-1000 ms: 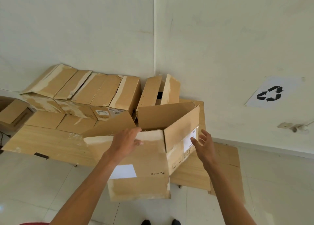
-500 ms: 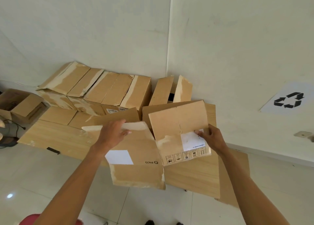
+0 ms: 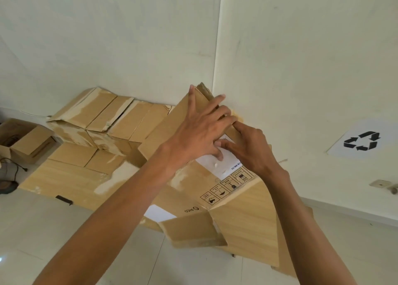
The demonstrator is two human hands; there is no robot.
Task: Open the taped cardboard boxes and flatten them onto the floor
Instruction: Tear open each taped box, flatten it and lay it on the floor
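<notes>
Both on the collapsed box: left hand presses flat, right hand pinches.

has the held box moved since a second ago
Yes. The box has folded flat and risen: its top edge now reaches above the stack of boxes behind.

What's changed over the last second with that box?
The box folded from open to nearly flat. The right hand, open before, now grips its labelled side; the left hand left the front rim and presses flat on it. The stacked boxes and recycling sign stayed put.
</notes>
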